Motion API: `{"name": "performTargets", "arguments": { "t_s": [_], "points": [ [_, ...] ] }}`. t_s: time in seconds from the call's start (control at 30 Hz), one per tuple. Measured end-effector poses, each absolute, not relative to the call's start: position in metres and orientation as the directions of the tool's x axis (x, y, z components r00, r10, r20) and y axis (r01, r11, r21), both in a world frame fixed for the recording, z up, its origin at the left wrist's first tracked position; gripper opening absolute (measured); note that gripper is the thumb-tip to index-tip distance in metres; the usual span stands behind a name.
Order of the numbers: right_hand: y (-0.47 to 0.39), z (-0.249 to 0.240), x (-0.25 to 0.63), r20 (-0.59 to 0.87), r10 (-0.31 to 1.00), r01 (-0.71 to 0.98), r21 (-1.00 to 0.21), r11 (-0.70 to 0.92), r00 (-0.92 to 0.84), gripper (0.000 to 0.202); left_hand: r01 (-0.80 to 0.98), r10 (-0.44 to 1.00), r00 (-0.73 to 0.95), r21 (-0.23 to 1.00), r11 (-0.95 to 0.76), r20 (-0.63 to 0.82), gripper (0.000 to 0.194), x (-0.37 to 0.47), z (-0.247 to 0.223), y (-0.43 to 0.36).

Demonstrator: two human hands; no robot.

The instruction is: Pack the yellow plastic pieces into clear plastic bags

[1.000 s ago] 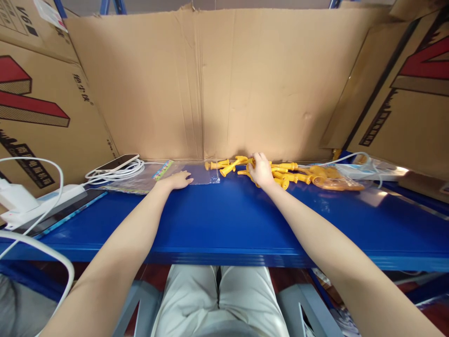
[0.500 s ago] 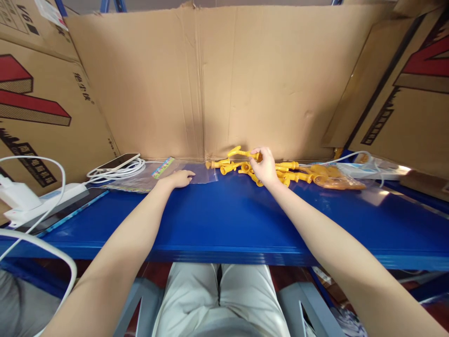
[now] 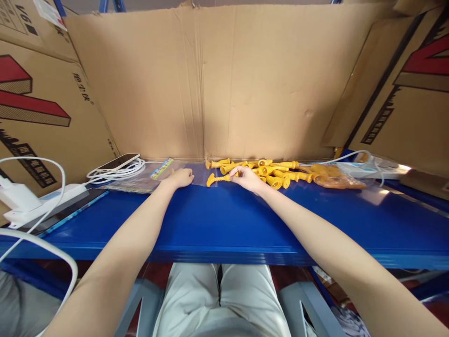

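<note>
With thumb and fingertips of our right hand [image 3: 247, 178], we are pinching one yellow piece [image 3: 220, 178] by its right end; its ridged shaft and hooked head are pointing away, just left of the yellow pile [image 3: 277, 168]. The fingers of our left hand [image 3: 180, 178] are lying close together farther left of the pile, over a clear bag [image 3: 142, 182] with a colourful strip [image 3: 162, 169]; whether they are gripping the film, we cannot tell.

We judge that we are holding this single piece apart from the pile, between it and the left hand. Moving it would be calling for a firm pinch and a path that is not catching the film.

Farther out, a bag of yellow parts [image 3: 338, 178] is lying right of the pile, and a cardboard sheet [image 3: 259, 84] is standing behind it.

Our fingers are hiding the piece's gripped end, our left hand is covering part of the clear bag, and we are not making out its mouth. Pieces are overlapping too much in the pile for counting.
</note>
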State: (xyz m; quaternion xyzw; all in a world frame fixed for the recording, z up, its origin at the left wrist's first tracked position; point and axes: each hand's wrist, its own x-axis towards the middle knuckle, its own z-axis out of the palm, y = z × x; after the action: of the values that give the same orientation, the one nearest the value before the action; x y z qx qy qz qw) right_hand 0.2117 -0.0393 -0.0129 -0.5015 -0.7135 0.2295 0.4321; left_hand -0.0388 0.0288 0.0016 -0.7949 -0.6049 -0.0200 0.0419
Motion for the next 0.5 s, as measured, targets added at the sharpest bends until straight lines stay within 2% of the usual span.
{"name": "performTargets", "arguments": {
  "t_s": [0.1,0.2,0.3,0.4,0.5],
  "points": [
    [-0.040,-0.011,0.216,0.352,0.927,0.656,-0.671,0.346,-0.130,0.012,0.970,0.965,0.243,-0.050,-0.239,0.103,0.032,-0.035,0.002,0.024],
    [-0.040,-0.010,0.221,0.358,0.907,0.810,-0.451,0.374,-0.220,0.022,0.963,0.953,0.270,-0.039,-0.267,0.138,0.036,-0.030,0.004,0.018],
    [-0.041,-0.006,0.226,0.304,0.921,0.913,-0.250,0.322,-0.241,0.026,0.925,0.908,0.371,0.005,-0.379,0.195,0.041,-0.025,0.004,0.015],
    [-0.043,-0.002,0.230,0.245,0.948,0.950,-0.184,0.251,-0.203,0.027,0.847,0.828,0.502,0.052,-0.529,0.250,0.045,-0.018,0.002,0.014],
    [-0.044,0.002,0.233,0.260,0.946,0.948,-0.197,0.249,-0.194,0.028,0.779,0.770,0.595,0.068,-0.623,0.232,0.053,-0.009,-0.001,0.012]
  ]
}}
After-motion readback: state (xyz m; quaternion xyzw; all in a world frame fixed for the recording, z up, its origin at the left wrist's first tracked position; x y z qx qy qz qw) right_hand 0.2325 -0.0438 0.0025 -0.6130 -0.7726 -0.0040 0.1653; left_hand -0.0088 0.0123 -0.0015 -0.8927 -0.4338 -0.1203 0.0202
